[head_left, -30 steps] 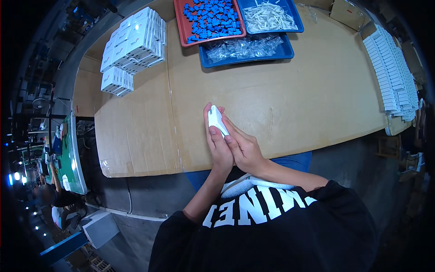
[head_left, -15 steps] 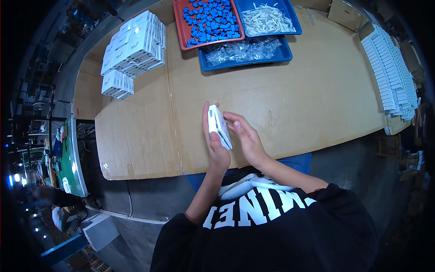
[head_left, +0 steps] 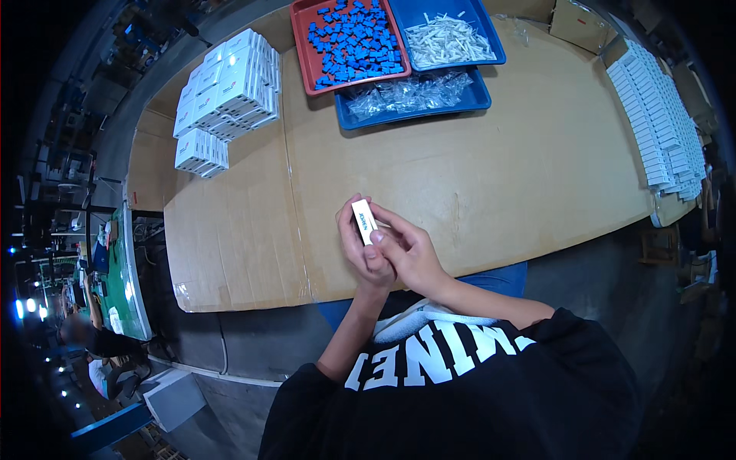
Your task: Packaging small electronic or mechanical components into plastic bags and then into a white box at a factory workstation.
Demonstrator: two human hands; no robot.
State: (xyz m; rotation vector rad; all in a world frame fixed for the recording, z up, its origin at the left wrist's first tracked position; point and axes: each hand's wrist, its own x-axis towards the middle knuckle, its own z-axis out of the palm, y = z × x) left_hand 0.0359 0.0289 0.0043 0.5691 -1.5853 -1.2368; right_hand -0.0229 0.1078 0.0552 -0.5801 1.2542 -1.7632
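A small white box with dark print on its narrow side is held between my two hands, above the near part of the cardboard-covered table. My left hand is wrapped round its left side and lower end, thumb against the box. From the right, my right hand closes on it, thumb on the near end and fingers along the far side. The hands hide most of the box; only the printed side and part of an edge show.
White boxes are stacked at the back left, more stand in rows at the far right. At the back are a red tray of blue pieces, a blue tray of white sticks and another blue tray of clear bags.
My right hand has come in against the box and closed on it. The box has turned so its printed narrow side faces up, and both hands sit slightly lower in view.
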